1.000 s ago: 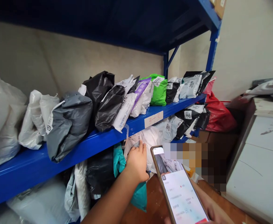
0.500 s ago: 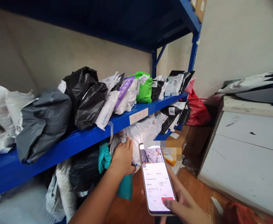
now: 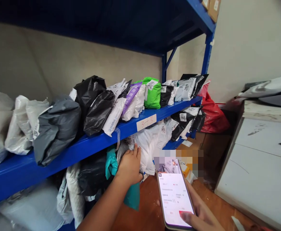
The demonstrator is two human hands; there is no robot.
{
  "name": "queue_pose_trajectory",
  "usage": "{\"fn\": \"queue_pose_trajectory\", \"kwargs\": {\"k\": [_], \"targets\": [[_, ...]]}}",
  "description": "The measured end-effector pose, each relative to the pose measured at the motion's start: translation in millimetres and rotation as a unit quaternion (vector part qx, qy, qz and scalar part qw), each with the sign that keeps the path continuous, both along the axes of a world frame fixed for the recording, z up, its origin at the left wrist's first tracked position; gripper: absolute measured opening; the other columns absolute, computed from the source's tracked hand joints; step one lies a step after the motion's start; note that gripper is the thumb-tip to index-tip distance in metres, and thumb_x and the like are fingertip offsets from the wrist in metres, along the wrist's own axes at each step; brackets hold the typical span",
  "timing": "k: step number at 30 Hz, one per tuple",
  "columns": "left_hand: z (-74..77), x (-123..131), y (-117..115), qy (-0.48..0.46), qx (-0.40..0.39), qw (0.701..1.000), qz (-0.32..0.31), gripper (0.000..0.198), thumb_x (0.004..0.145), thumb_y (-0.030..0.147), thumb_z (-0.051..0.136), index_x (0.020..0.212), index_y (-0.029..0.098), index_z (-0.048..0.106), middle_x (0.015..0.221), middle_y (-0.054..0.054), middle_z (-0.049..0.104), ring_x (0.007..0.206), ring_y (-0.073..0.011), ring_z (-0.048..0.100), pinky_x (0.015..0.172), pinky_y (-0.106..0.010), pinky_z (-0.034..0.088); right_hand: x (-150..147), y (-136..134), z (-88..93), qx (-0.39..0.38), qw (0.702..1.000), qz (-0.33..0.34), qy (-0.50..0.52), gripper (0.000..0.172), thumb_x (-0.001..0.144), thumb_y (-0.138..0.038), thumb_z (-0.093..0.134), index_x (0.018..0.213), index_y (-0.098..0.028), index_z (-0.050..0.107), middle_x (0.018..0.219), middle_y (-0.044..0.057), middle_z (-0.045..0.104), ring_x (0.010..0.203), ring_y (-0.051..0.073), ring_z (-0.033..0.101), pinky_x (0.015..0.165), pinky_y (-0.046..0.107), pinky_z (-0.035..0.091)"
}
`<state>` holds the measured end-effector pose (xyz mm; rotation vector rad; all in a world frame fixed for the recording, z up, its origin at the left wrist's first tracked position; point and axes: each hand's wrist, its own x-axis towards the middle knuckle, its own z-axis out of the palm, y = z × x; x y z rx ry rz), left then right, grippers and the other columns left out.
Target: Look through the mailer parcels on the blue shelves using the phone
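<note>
My left hand (image 3: 130, 166) reaches under the blue shelf (image 3: 87, 146) and grips a white mailer parcel (image 3: 148, 150) on the lower level, fingers curled on its edge. A teal bag (image 3: 111, 163) lies just beside and below that hand. My right hand (image 3: 200, 215) holds a smartphone (image 3: 175, 197) upright at the bottom of the view, thumb on its lit screen. Black, grey, white, purple and green parcels (image 3: 152, 93) with printed labels stand in a row on the shelf above.
A red bag (image 3: 212, 117) sits at the shelf's far end by the wall. A white cabinet (image 3: 260, 160) stands at the right with a flat parcel (image 3: 268, 88) on top. Brown floor shows between shelf and cabinet. An upper blue shelf (image 3: 198, 16) carries cardboard boxes.
The view shifted left then back right. My left hand stays on the white parcel. The phone in my right hand moved slightly right and lower.
</note>
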<state>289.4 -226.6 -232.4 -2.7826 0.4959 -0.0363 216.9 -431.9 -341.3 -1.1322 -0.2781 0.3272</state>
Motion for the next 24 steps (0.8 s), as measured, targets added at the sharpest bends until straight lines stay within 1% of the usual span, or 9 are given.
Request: {"fn": "queue_pose_trajectory", "kwargs": {"k": [3, 8, 9, 12, 13, 15, 18, 21, 24], "targets": [[-1.2, 0.1, 1.2, -0.003, -0.005, 1.0, -0.005, 0.095, 0.072, 0.039, 0.063, 0.143, -0.004, 0.016, 0.15, -0.029, 0.011, 0.131, -0.0346, 0.037, 0.107, -0.041, 0.033, -3.9, 0.6, 6.0, -0.001, 1.0, 0.004, 0.015, 0.102, 0.072, -0.046, 0.071, 0.148, -0.034, 0.004, 0.144, 0.014, 0.043, 0.108, 0.035, 0.06, 0.046, 0.028, 0.053], [-2.7, 1.4, -0.8, -0.006, -0.003, 1.0, 0.006, 0.099, 0.071, 0.042, 0.065, 0.144, -0.003, 0.015, 0.151, -0.028, 0.01, 0.126, -0.0353, 0.043, 0.104, -0.042, 0.036, -8.6, 0.7, 7.0, -0.002, 1.0, 0.0, 0.005, 0.099, 0.069, -0.048, 0.074, 0.147, -0.036, 0.014, 0.149, 0.009, 0.038, 0.107, 0.035, 0.06, 0.044, 0.026, 0.052], [-2.8, 1.6, -1.5, -0.007, 0.001, 1.0, 0.008, 0.099, 0.071, 0.043, 0.065, 0.144, -0.002, 0.015, 0.151, -0.028, 0.01, 0.124, -0.0353, 0.044, 0.103, -0.042, 0.036, -8.7, 0.2, 5.5, -0.002, 1.0, 0.001, 0.003, 0.098, 0.068, -0.049, 0.074, 0.147, -0.037, 0.015, 0.149, 0.008, 0.039, 0.103, 0.033, 0.062, 0.043, 0.026, 0.051], [-2.4, 1.1, -3.2, -0.013, 0.009, 1.0, 0.012, 0.099, 0.071, 0.043, 0.065, 0.144, -0.001, 0.015, 0.151, -0.027, 0.011, 0.121, -0.0346, 0.046, 0.101, -0.042, 0.038, -9.2, -0.7, 2.7, 0.003, 1.0, 0.03, 0.004, 0.096, 0.069, -0.049, 0.073, 0.146, -0.036, 0.018, 0.141, 0.01, 0.05, 0.077, 0.023, 0.069, 0.045, 0.025, 0.05], [-2.1, 0.7, -3.3, -0.016, 0.007, 1.0, 0.013, 0.098, 0.071, 0.042, 0.064, 0.145, 0.0, 0.015, 0.152, -0.026, 0.012, 0.12, -0.0341, 0.047, 0.101, -0.042, 0.039, -9.9, -0.4, 3.3, 0.015, 0.999, 0.048, 0.004, 0.095, 0.069, -0.049, 0.074, 0.146, -0.036, 0.02, 0.136, 0.01, 0.055, 0.074, 0.021, 0.069, 0.049, 0.025, 0.052], [-1.5, -0.2, -2.9, -0.02, -0.002, 1.0, 0.016, 0.097, 0.071, 0.041, 0.064, 0.145, 0.0, 0.017, 0.152, -0.025, 0.013, 0.118, -0.033, 0.049, 0.1, -0.041, 0.039, -12.5, 1.4, 7.3, 0.046, 0.996, 0.077, 0.013, 0.098, 0.065, -0.047, 0.078, 0.146, -0.034, 0.022, 0.123, 0.008, 0.064, 0.079, 0.022, 0.071, 0.063, 0.028, 0.056], [-1.4, -0.8, -1.2, -0.022, -0.018, 0.999, 0.014, 0.094, 0.072, 0.041, 0.062, 0.145, 0.001, 0.018, 0.152, -0.024, 0.015, 0.119, -0.0321, 0.048, 0.101, -0.039, 0.038, -16.8, 5.7, 15.9, 0.075, 0.991, 0.104, 0.048, 0.107, 0.063, -0.041, 0.081, 0.147, -0.03, 0.016, 0.11, 0.007, 0.071, 0.093, 0.026, 0.07, 0.075, 0.029, 0.055], [-2.9, -0.6, 0.1, -0.024, -0.019, 0.999, 0.008, 0.091, 0.074, 0.044, 0.059, 0.145, 0.001, 0.019, 0.152, -0.024, 0.016, 0.12, -0.0324, 0.048, 0.101, -0.04, 0.038, -16.7, 8.9, 19.6, 0.098, 0.98, 0.167, 0.035, 0.118, 0.066, -0.037, 0.08, 0.148, -0.025, -0.004, 0.104, 0.008, 0.074, 0.09, 0.024, 0.072, 0.07, 0.026, 0.056], [-4.9, -0.5, 0.2, -0.026, -0.014, 1.0, 0.002, 0.09, 0.075, 0.045, 0.058, 0.144, 0.001, 0.02, 0.151, -0.025, 0.016, 0.121, -0.0331, 0.047, 0.101, -0.041, 0.038, -14.6, 9.9, 19.0, 0.104, 0.976, 0.189, 0.012, 0.121, 0.069, -0.037, 0.077, 0.146, -0.022, -0.015, 0.099, 0.01, 0.075, 0.086, 0.022, 0.073, 0.064, 0.023, 0.055]]}}
